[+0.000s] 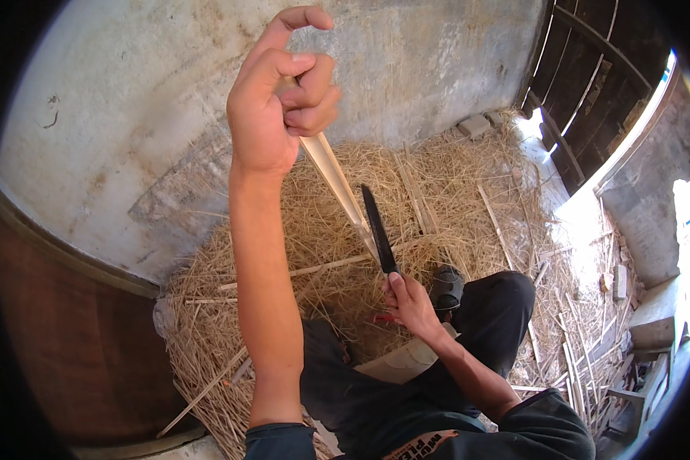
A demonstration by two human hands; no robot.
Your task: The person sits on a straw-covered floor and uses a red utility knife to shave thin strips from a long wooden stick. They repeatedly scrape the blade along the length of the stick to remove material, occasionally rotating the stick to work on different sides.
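Observation:
My left hand point(272, 107) is raised high in front of the pale wall. Its fingers are curled round the upper end of a long, light-coloured bamboo strip point(328, 169), with the forefinger lifted off. The strip slants down to the right toward my right hand and narrows in view. Lower down, my right hand point(412, 304) is closed on the handle of a knife with a long dark blade point(376, 226). The blade points up and away, close beside the strip's lower part; I cannot tell whether they touch. The knife's handle is mostly hidden in my fingers.
Straw-like shavings point(452, 184) cover the floor, with loose thin strips point(498, 222) among them. My bent leg point(498, 307) is at the right, near a dark shoe point(446, 287). A stained wall point(406, 69) stands ahead; a brown panel point(61, 330) is at left.

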